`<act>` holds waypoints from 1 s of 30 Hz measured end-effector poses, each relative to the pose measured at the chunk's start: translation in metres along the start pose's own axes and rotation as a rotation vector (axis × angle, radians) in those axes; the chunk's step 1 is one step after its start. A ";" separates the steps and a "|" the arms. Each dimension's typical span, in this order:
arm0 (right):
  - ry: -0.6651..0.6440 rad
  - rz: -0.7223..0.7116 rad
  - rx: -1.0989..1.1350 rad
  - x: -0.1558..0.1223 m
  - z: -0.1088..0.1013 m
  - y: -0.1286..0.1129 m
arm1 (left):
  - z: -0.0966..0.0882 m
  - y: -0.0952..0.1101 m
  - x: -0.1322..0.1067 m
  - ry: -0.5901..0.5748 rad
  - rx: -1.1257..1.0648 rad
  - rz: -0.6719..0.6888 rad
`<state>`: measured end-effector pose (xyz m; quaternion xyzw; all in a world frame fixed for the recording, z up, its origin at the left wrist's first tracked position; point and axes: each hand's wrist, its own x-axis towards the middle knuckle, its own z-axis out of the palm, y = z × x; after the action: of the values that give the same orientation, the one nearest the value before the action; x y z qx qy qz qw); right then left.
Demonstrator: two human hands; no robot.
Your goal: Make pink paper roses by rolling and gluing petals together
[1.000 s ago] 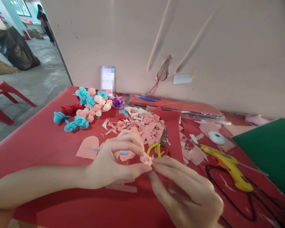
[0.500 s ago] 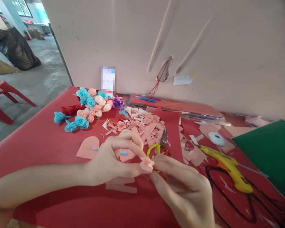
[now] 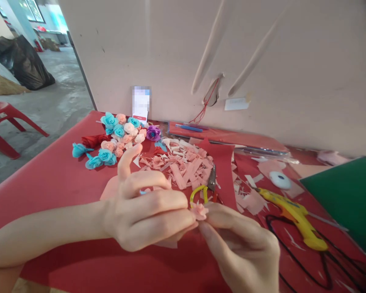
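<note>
A small pink paper rose (image 3: pixel 199 211) is pinched between the fingertips of both my hands, just above the red table (image 3: pixel 57 183). My left hand (image 3: pixel 143 213) comes in from the left, its thumb and fingers closed on the rose and its little finger sticking up. My right hand (image 3: pixel 240 244) comes from the lower right and grips the rose from below. A heart-shaped pink paper (image 3: pixel 108 192) and a thin blue stick (image 3: pixel 143 191) lie mostly hidden behind my left hand. Yellow-handled scissors (image 3: pixel 205 189) lie just beyond the rose.
Finished paper roses (image 3: pixel 118 136) in blue, pink, white, purple and red are heaped at the back left. Pink paper scraps (image 3: pixel 179 162) cover the middle. A yellow glue gun (image 3: pixel 295 215) with black cord lies right, by a white disc (image 3: pixel 279 179) and green sheet (image 3: pixel 344 199).
My left hand has turned so its back faces me, lifted its little finger and now covers most of the heart paper and blue stick. The rose stays between both hands.
</note>
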<state>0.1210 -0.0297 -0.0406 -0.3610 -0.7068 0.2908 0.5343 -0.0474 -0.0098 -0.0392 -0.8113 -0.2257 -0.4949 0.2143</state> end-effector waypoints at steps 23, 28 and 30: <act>0.014 -0.094 -0.045 -0.004 0.006 -0.002 | 0.000 0.002 -0.010 -0.005 -0.012 0.018; 0.038 -0.122 -0.056 -0.004 0.007 0.000 | 0.002 0.005 -0.014 0.026 0.035 0.020; 0.051 -0.147 -0.057 -0.005 0.008 0.000 | -0.001 0.003 -0.010 0.010 0.043 0.046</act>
<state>0.1143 -0.0336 -0.0452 -0.3304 -0.7256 0.2214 0.5616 -0.0500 -0.0146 -0.0483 -0.8089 -0.2165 -0.4890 0.2443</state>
